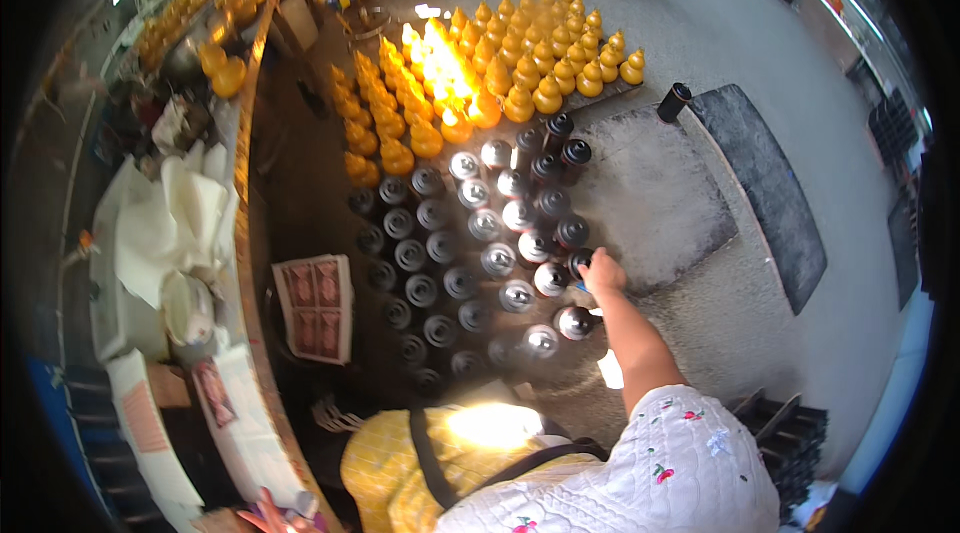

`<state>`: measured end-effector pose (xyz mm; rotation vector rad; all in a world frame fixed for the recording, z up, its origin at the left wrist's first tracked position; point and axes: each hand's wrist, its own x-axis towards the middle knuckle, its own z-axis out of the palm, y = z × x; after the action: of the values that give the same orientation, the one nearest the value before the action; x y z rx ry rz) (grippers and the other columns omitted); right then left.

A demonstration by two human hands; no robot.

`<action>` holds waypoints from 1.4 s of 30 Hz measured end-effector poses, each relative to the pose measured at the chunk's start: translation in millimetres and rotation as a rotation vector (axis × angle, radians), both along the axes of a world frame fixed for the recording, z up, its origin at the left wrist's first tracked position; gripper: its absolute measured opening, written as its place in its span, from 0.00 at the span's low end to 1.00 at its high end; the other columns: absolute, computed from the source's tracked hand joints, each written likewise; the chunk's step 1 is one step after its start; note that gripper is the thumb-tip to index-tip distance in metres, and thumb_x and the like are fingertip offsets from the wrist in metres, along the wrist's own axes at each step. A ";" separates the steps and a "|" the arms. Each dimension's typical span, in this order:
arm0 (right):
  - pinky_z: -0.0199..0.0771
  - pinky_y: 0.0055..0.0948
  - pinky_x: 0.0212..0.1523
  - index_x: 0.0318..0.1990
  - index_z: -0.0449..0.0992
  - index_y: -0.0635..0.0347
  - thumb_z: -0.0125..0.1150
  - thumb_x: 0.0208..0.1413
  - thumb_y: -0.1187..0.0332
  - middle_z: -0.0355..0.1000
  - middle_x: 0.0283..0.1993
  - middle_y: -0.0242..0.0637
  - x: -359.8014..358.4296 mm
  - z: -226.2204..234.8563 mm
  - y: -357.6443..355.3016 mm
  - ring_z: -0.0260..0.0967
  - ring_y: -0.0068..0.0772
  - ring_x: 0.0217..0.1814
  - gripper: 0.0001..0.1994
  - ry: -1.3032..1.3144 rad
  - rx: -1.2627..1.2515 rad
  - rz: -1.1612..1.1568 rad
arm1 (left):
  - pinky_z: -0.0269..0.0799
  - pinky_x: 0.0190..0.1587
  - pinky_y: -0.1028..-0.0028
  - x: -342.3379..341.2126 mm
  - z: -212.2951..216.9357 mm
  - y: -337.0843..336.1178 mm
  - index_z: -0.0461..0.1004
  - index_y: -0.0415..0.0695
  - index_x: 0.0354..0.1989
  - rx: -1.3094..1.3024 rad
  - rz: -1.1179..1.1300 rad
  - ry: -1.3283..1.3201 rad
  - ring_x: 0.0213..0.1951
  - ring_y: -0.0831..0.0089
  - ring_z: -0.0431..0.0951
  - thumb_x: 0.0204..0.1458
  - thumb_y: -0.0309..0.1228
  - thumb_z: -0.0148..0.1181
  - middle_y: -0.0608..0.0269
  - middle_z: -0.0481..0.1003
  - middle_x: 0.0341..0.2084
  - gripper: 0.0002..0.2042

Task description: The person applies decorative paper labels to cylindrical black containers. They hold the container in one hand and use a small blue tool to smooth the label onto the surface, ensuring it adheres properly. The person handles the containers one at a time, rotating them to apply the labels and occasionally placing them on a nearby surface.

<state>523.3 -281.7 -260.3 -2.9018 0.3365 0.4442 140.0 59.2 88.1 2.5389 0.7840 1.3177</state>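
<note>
My right hand (605, 275) reaches out over the right side of a group of dark cylindrical bottles (421, 290) with stepped, shiny round tops. Its fingers are closed on one dark bottle (580, 260) at the group's right edge. A small blue bit shows just under the fingers; what it is I cannot make out. At the lower left, by the bench edge, my left hand (268, 517) is partly cut off by the picture's rim. Its visible fingers are apart. One more dark bottle (674, 103) stands alone at the far right on a grey board (655, 193).
Beyond the bottles, rows of yellow gourd-shaped bottles (548, 95) stand close together, partly in glaring sunlight. A wooden-edged bench (243, 183) runs along my left, with white sheeting (165, 233) on it. Printed red sheets (315, 308) lie beside it. Black crates (785, 443) stand at lower right.
</note>
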 end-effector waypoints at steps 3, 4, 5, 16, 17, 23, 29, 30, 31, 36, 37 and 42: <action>0.78 0.49 0.48 0.54 0.67 0.57 0.66 0.52 0.51 0.80 0.45 0.47 -2.9 1.7 2.9 0.78 0.52 0.49 0.28 0.014 0.089 -0.126 | 0.48 0.71 0.43 -2.5 3.1 -7.6 0.74 0.28 0.55 -0.067 0.034 0.033 0.59 0.50 0.75 0.64 0.29 0.51 0.44 0.79 0.50 0.17; 0.76 0.50 0.51 0.55 0.67 0.55 0.65 0.52 0.52 0.79 0.46 0.48 -7.9 3.0 7.2 0.78 0.53 0.50 0.27 0.013 0.095 -0.173 | 0.49 0.72 0.46 -4.7 -0.9 -11.0 0.73 0.29 0.56 -0.139 0.119 -0.059 0.61 0.53 0.73 0.64 0.30 0.53 0.46 0.78 0.51 0.18; 0.75 0.50 0.53 0.56 0.67 0.54 0.64 0.52 0.53 0.79 0.48 0.49 -12.7 7.5 5.4 0.77 0.53 0.52 0.27 0.045 0.129 -0.218 | 0.52 0.71 0.49 -13.1 1.0 -8.5 0.71 0.29 0.59 -0.142 0.119 -0.007 0.59 0.53 0.74 0.63 0.30 0.54 0.46 0.78 0.51 0.20; 0.74 0.48 0.57 0.75 0.47 0.51 0.62 0.52 0.60 0.76 0.54 0.50 -67.1 58.3 0.1 0.75 0.53 0.56 0.44 -0.024 0.195 -0.206 | 0.63 0.65 0.52 -25.9 -8.0 10.8 0.53 0.33 0.69 -0.154 -0.032 -0.119 0.56 0.49 0.75 0.58 0.30 0.59 0.42 0.64 0.61 0.32; 0.74 0.48 0.55 0.76 0.46 0.51 0.62 0.51 0.62 0.77 0.52 0.50 -60.0 75.4 5.5 0.76 0.53 0.53 0.45 -0.123 0.220 -0.079 | 0.64 0.65 0.52 -30.2 -10.5 15.3 0.52 0.33 0.69 -0.167 -0.036 -0.140 0.56 0.49 0.75 0.58 0.29 0.60 0.41 0.63 0.62 0.34; 0.69 0.33 0.34 0.49 0.66 0.60 0.51 0.60 0.65 0.73 0.41 0.40 51.8 273.9 83.1 0.69 0.33 0.32 0.13 -1.253 0.897 0.260 | 0.69 0.62 0.52 -109.1 -39.9 40.4 0.42 0.35 0.74 -0.442 -0.016 -0.457 0.55 0.46 0.75 0.55 0.29 0.62 0.38 0.55 0.68 0.42; 0.56 0.13 0.19 0.77 0.38 0.57 0.55 0.61 0.65 0.71 0.55 0.42 -21.1 404.4 265.7 0.63 0.15 0.26 0.41 -0.932 1.732 0.561 | 0.68 0.59 0.57 -177.4 -37.2 26.1 0.47 0.34 0.73 -0.303 0.140 -0.428 0.45 0.56 0.82 0.52 0.22 0.60 0.42 0.67 0.61 0.40; 0.59 0.14 0.19 0.77 0.40 0.57 0.55 0.61 0.66 0.71 0.55 0.42 -28.7 388.2 307.1 0.64 0.17 0.27 0.40 -0.671 1.765 0.712 | 0.64 0.64 0.55 -184.6 -35.0 26.2 0.48 0.34 0.73 -0.350 0.186 -0.437 0.46 0.59 0.81 0.54 0.24 0.61 0.46 0.70 0.59 0.39; 0.61 0.15 0.20 0.77 0.41 0.56 0.54 0.61 0.67 0.71 0.56 0.41 -34.4 373.0 350.0 0.66 0.18 0.28 0.39 -0.404 1.758 0.832 | 0.67 0.60 0.57 -179.5 -28.3 25.7 0.53 0.34 0.72 -0.296 0.228 -0.452 0.45 0.57 0.82 0.51 0.22 0.62 0.44 0.70 0.58 0.38; 0.72 0.20 0.36 0.74 0.55 0.51 0.50 0.53 0.83 0.71 0.55 0.38 -261.2 372.7 521.3 0.66 0.18 0.32 0.39 0.477 1.462 1.591 | 0.66 0.58 0.61 -227.2 -12.8 3.8 0.61 0.34 0.67 -0.288 0.528 -0.357 0.46 0.60 0.79 0.47 0.20 0.62 0.50 0.81 0.44 0.34; 0.71 0.20 0.36 0.72 0.60 0.53 0.53 0.54 0.81 0.72 0.54 0.38 -292.1 374.7 548.3 0.65 0.19 0.32 0.35 0.545 1.442 1.698 | 0.65 0.58 0.62 -235.4 -13.5 -0.2 0.62 0.35 0.67 -0.283 0.581 -0.389 0.46 0.61 0.77 0.48 0.21 0.62 0.53 0.82 0.41 0.33; 0.72 0.31 0.40 0.57 0.75 0.60 0.64 0.58 0.63 0.75 0.46 0.40 -436.0 417.9 724.7 0.70 0.34 0.36 0.21 -0.064 1.449 2.007 | 0.64 0.62 0.59 -273.7 -3.5 -16.3 0.61 0.34 0.68 -0.424 0.790 -0.438 0.48 0.57 0.79 0.57 0.27 0.59 0.45 0.72 0.58 0.29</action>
<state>87.3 443.0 157.7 -0.8820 -1.9622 0.3923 -133.7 42.9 84.6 1.5567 1.8095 1.5837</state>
